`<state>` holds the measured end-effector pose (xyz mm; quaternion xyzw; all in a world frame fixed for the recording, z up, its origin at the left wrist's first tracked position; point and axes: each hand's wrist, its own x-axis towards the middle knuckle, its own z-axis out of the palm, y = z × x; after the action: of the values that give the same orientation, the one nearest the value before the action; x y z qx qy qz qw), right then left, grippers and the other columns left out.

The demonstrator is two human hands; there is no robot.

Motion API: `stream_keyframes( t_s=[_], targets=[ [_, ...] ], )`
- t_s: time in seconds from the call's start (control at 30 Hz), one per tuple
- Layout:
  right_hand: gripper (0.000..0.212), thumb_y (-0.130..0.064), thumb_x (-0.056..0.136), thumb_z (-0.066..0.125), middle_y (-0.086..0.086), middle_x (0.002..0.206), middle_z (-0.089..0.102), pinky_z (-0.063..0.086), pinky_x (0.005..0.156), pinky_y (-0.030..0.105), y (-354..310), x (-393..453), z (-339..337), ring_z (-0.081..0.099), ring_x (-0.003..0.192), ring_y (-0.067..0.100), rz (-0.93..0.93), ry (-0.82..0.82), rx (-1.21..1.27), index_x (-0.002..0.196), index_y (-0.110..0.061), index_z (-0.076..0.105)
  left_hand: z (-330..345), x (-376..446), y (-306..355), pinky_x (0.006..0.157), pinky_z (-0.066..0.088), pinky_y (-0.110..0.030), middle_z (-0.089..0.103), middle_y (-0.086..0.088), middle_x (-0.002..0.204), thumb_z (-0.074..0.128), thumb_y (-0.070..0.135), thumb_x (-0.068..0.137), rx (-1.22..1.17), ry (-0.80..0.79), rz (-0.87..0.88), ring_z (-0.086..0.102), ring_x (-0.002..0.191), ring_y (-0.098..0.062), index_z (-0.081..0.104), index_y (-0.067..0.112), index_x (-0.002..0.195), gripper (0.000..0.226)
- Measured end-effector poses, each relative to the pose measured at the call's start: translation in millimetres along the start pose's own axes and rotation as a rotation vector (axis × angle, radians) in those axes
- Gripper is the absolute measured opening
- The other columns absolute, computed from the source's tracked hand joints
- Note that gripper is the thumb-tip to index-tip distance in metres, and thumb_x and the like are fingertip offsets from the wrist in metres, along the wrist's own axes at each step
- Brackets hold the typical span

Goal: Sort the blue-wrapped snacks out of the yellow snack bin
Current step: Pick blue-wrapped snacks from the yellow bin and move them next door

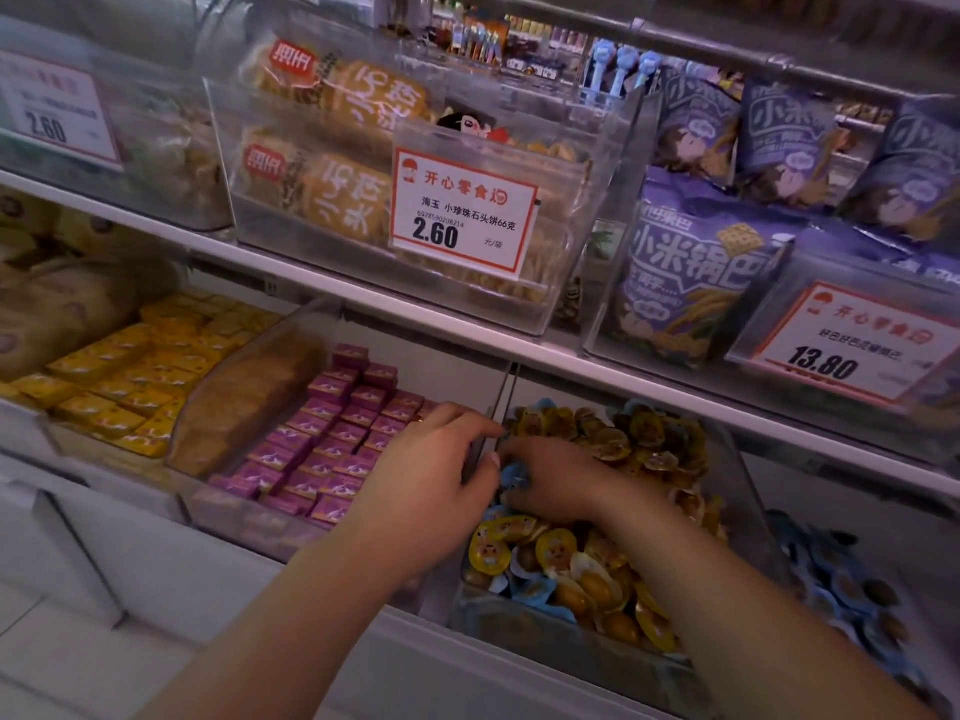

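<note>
- My right hand (550, 478) curls its fingers around blue-wrapped snacks (511, 480) in the yellow snack bin (571, 662).
- My left hand (431, 470), at its nine o'clock, hangs loosely curled; I cannot tell whether it holds anything.
- More blue wrappers (524, 589) lie at six o'clock.

White lower shelf (156, 553): clear bins side by side; yellow snack bin (545, 646) beside purple-box bin (244, 517)
</note>
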<state>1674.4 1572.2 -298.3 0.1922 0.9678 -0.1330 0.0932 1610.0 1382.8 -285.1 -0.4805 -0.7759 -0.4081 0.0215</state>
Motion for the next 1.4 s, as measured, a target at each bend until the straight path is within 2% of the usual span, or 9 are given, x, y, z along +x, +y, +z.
stream_keyframes(
  t_s=[0.2, 0.37, 0.47, 0.57, 0.7, 0.8, 0.93, 1.17, 1.4],
  targets=[
    [0.016, -0.021, 0.082, 0.079, -0.004, 0.088, 0.07, 0.056, 0.077, 0.027, 17.6, -13.8, -14.2, 0.066, 0.081, 0.011, 0.01, 0.26, 0.471, 0.095, -0.022, 0.071, -6.0, -0.2, 7.4, 0.088, 0.049, -0.024, 0.058, 0.017, 0.114, 0.055, 0.028, 0.093, -0.058, 0.073, 0.015, 0.056, 0.104, -0.002, 0.065, 0.03, 0.118, 0.027],
    [0.033, -0.021, 0.082, 0.077, 0.008, 0.109, 0.075, 0.053, 0.099, 0.049, 40.6, -62.6, -31.0, 0.071, 0.103, 0.026, 0.177, 0.417, 1.141, 0.114, -0.013, 0.071, 5.8, -6.0, 39.0, 0.083, 0.044, -0.013, 0.056, 0.023, 0.108, 0.047, 0.029, 0.094, -0.152, 0.153, 0.125, 0.056, 0.099, 0.001, 0.063, 0.032, 0.111, 0.024],
    [0.027, -0.014, 0.087, 0.068, 0.013, 0.105, 0.075, 0.061, 0.076, 0.041, 44.7, -100.8, -34.8, 0.073, 0.088, 0.025, 0.183, 0.416, 1.377, 0.113, -0.009, 0.07, 31.2, -10.0, 58.7, 0.088, 0.043, -0.014, 0.051, 0.024, 0.117, 0.045, 0.034, 0.093, -0.13, 0.032, 0.221, 0.053, 0.105, 0.001, 0.055, 0.038, 0.121, 0.03],
    [0.02, -0.01, 0.09, 0.063, 0.011, 0.088, 0.076, 0.051, 0.046, 0.023, 46.1, -133.6, -29.1, 0.069, 0.063, 0.016, 0.225, 0.393, 1.428, 0.108, -0.006, 0.07, 61.4, -10.6, 68.0, 0.094, 0.039, -0.014, 0.041, 0.021, 0.132, 0.05, 0.035, 0.093, -0.155, -0.09, 0.216, 0.05, 0.116, -0.003, 0.04, 0.04, 0.137, 0.046],
    [0.014, -0.011, 0.09, 0.066, 0.01, 0.09, 0.077, 0.055, 0.053, 0.024, 48.0, -166.1, -12.7, 0.072, 0.072, 0.019, 0.221, 0.407, 1.394, 0.101, -0.012, 0.074, 88.0, -2.9, 65.2, 0.098, 0.036, -0.018, 0.036, 0.009, 0.146, 0.06, 0.033, 0.091, -0.13, -0.147, 0.109, 0.048, 0.126, -0.013, 0.029, 0.035, 0.147, 0.064],
    [0.012, -0.021, 0.089, 0.071, -0.005, 0.093, 0.076, 0.059, 0.066, 0.031, 56.8, -180.8, -9.3, 0.073, 0.082, 0.015, 0.15, 0.553, 1.061, 0.097, -0.028, 0.078, 94.1, 9.4, 56.0, 0.098, 0.046, -0.03, 0.05, 0.001, 0.138, 0.064, 0.028, 0.089, -0.01, -0.209, 0.108, 0.055, 0.12, -0.019, 0.046, 0.029, 0.141, 0.056],
    [0.016, -0.027, 0.09, 0.069, -0.017, 0.087, 0.073, 0.055, 0.053, 0.02, 83.6, -195.8, -18.0, 0.069, 0.059, 0.007, 0.133, 0.842, 0.785, 0.099, -0.041, 0.072, 92.9, 18.5, 46.7, 0.089, 0.049, -0.029, 0.062, 0.005, 0.112, 0.065, 0.035, 0.091, 0.055, -0.315, 0.056, 0.061, 0.103, -0.013, 0.066, 0.034, 0.122, 0.03],
    [0.01, -0.018, 0.092, 0.068, 0.002, 0.069, 0.072, 0.048, 0.04, 0.026, 95.7, -201.6, -15.9, 0.059, 0.039, 0.02, 0.177, 0.873, 1.0, 0.095, -0.026, 0.074, 88.4, 17.8, 70.7, 0.081, 0.044, -0.006, 0.065, 0.021, 0.104, 0.068, 0.013, 0.09, -0.22, -0.031, 0.114, 0.062, 0.099, 0.005, 0.069, 0.041, 0.106, 0.032],
    [0.033, -0.024, 0.079, 0.071, 0.008, 0.095, 0.077, 0.057, 0.059, 0.025, 70.6, -208.6, -12.5, 0.073, 0.081, 0.02, 0.049, 0.499, 1.659, 0.11, -0.012, 0.071, 118.2, -5.9, 139.8, 0.086, 0.053, -0.018, 0.068, 0.016, 0.11, 0.074, 0.01, 0.086, -0.554, 0.007, 0.149, 0.066, 0.104, -0.005, 0.062, 0.039, 0.122, 0.048]
  ],
)
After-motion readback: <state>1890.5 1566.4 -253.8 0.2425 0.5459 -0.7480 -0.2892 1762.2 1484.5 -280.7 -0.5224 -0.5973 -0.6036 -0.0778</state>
